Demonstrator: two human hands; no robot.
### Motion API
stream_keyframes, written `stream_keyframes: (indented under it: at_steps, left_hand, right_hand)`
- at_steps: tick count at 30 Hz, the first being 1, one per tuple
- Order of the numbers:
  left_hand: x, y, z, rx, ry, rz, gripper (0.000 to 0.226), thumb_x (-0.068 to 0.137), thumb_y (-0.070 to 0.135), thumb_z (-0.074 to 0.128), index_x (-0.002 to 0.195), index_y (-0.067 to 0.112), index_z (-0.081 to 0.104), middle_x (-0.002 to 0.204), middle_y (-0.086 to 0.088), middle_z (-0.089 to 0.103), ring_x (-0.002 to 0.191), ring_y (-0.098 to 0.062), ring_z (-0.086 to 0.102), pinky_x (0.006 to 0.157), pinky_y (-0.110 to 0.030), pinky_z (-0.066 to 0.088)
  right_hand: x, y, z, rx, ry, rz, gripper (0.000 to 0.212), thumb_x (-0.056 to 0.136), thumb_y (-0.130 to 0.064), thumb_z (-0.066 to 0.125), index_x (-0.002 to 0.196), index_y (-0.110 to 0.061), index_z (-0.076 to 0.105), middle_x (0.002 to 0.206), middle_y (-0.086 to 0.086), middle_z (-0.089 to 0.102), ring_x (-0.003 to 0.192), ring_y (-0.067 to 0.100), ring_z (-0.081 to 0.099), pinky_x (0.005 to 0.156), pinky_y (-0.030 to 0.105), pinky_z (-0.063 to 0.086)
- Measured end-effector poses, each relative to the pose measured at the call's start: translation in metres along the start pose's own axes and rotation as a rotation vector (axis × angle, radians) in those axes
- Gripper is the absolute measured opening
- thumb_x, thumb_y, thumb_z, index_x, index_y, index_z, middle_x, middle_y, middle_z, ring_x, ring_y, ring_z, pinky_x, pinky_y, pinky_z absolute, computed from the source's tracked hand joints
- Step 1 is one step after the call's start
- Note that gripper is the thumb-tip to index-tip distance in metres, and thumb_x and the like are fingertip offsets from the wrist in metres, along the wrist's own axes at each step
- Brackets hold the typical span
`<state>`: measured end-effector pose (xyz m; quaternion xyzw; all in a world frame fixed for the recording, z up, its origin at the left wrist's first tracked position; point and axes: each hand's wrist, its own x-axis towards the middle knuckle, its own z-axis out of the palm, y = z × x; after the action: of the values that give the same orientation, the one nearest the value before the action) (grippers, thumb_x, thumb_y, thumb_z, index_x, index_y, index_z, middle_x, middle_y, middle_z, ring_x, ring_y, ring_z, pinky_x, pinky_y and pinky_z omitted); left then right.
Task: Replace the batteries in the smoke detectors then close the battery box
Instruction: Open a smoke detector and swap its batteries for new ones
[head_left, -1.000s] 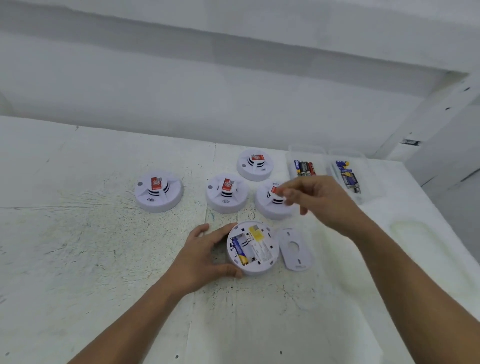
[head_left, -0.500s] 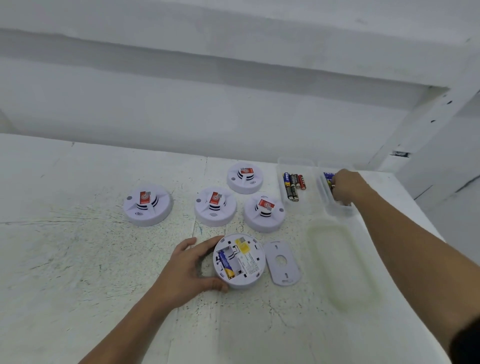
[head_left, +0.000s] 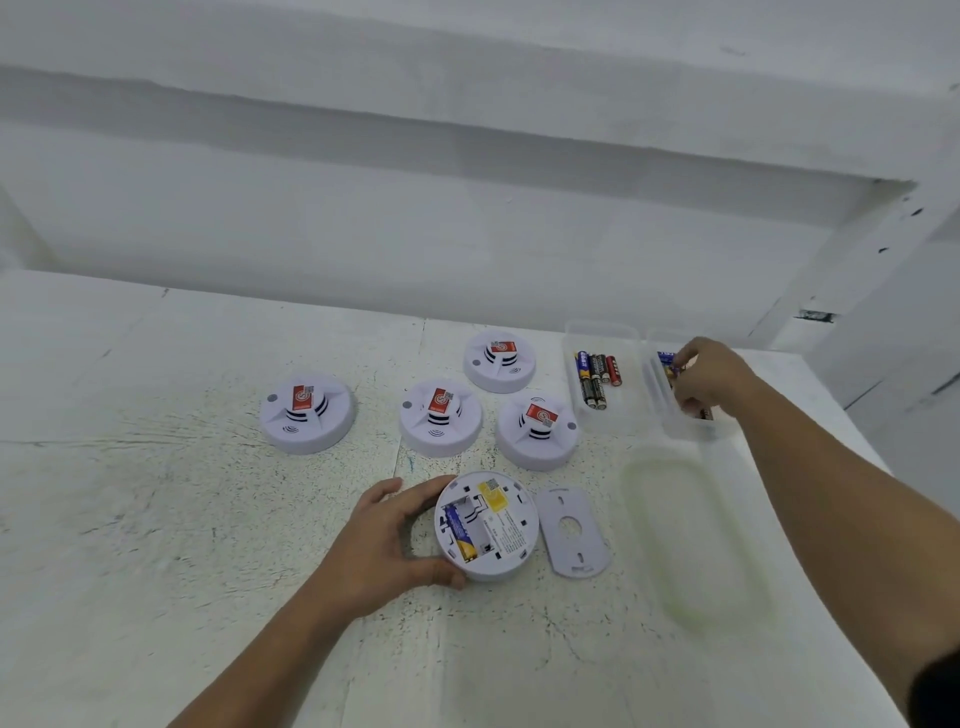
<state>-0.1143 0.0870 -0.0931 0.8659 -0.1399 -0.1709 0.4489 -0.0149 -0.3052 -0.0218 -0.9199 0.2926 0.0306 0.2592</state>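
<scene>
The left hand (head_left: 379, 540) grips the round white smoke detector (head_left: 485, 525), the right hand (head_left: 711, 376) pinches a blue battery (head_left: 666, 358) in the clear plastic box (head_left: 685, 428).

The left hand (head_left: 384, 540) lies beside the overturned round white plastic smoke detector (head_left: 488, 525), thumb and fingers curved around its left rim, forearm angled back and left. The right arm stretches out beyond and right of that detector, the right hand (head_left: 711, 376) bent down, fingers curled; whether they pinch anything is unclear.
</scene>
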Motion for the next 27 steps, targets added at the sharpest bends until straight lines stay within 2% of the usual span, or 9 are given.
stream_keyframes:
  at_steps: [3,5,7,11,14,18,21,24,27]
  left_hand:
    - [0.001,-0.002,0.000,0.003,-0.008,0.009,0.088,0.038,0.063,0.080,0.115,0.067,0.038,0.113,0.047,0.050,0.131,-0.003,0.017,0.102,-0.028,0.023]
    - [0.002,-0.001,0.000,0.006,-0.006,0.019,0.087,0.036,0.066,0.076,0.115,0.068,0.038,0.114,0.047,0.050,0.131,-0.003,0.017,0.101,-0.028,0.023]
    - [0.002,0.000,0.000,0.011,-0.004,0.034,0.087,0.037,0.066,0.077,0.115,0.068,0.039,0.113,0.049,0.049,0.130,-0.003,0.017,0.102,-0.027,0.022]
    - [0.001,0.004,-0.001,0.017,0.005,0.049,0.088,0.036,0.067,0.076,0.115,0.067,0.038,0.108,0.052,0.047,0.126,0.001,0.018,0.103,-0.026,0.022]
    - [-0.002,0.009,-0.003,0.017,0.007,0.069,0.091,0.036,0.068,0.074,0.120,0.062,0.037,0.113,0.045,0.049,0.122,0.007,0.021,0.106,-0.027,0.021]
    - [-0.004,0.014,-0.005,0.042,-0.013,0.135,0.092,0.040,0.071,0.068,0.122,0.059,0.030,0.113,0.043,0.046,0.106,0.040,0.008,0.105,-0.021,0.015]
    - [-0.005,0.014,-0.006,0.068,-0.027,0.152,0.088,0.042,0.071,0.066,0.120,0.061,0.027,0.104,0.051,0.047,0.104,0.042,0.006,0.102,-0.018,0.014]
    - [-0.006,0.015,-0.006,0.086,-0.029,0.197,0.088,0.045,0.070,0.064,0.123,0.057,0.025,0.108,0.066,0.028,0.104,0.043,0.008,0.099,-0.009,0.011]
    - [-0.005,0.013,-0.004,0.095,-0.015,0.238,0.096,0.043,0.072,0.067,0.128,0.051,0.027,0.106,0.057,0.043,0.107,0.041,0.011,0.100,-0.005,0.007]
  right_hand:
    - [-0.014,-0.009,-0.014,0.202,0.122,-0.049,0.042,0.074,0.014,0.052,0.107,-0.013,0.052,0.076,0.011,0.053,0.057,0.024,0.050,0.048,0.026,0.040]
    - [-0.030,-0.019,-0.021,0.346,0.144,-0.122,0.045,0.075,0.014,0.054,0.111,-0.014,0.051,0.077,0.010,0.056,0.061,0.026,0.057,0.058,0.032,0.049]
    - [-0.052,-0.030,-0.024,0.545,0.087,-0.185,0.043,0.077,0.015,0.057,0.108,-0.014,0.051,0.077,0.011,0.056,0.066,0.029,0.061,0.068,0.038,0.055]
    - [-0.107,-0.056,-0.014,0.925,-0.186,-0.261,0.029,0.084,0.012,0.059,0.098,-0.012,0.051,0.079,0.017,0.057,0.065,0.029,0.061,0.057,0.026,0.058]
    - [-0.137,-0.064,0.011,0.852,-0.259,-0.325,0.020,0.087,0.002,0.063,0.096,-0.013,0.053,0.079,0.015,0.061,0.065,0.029,0.063,0.062,0.034,0.058]
    - [-0.171,-0.071,0.047,0.613,-0.338,-0.385,0.021,0.087,-0.011,0.065,0.102,-0.022,0.055,0.080,0.005,0.068,0.071,0.018,0.068,0.065,0.031,0.058]
    - [-0.190,-0.076,0.070,0.431,-0.342,-0.438,0.020,0.086,-0.022,0.067,0.102,-0.030,0.057,0.083,-0.002,0.071,0.073,0.006,0.067,0.069,0.026,0.055]
    - [-0.202,-0.075,0.088,0.365,-0.318,-0.459,0.020,0.081,-0.030,0.072,0.097,-0.031,0.060,0.081,-0.004,0.071,0.076,0.005,0.067,0.075,0.029,0.054]
    - [-0.209,-0.072,0.097,0.328,-0.277,-0.467,0.022,0.078,-0.031,0.074,0.096,-0.027,0.063,0.082,-0.006,0.070,0.079,0.004,0.066,0.074,0.024,0.053]
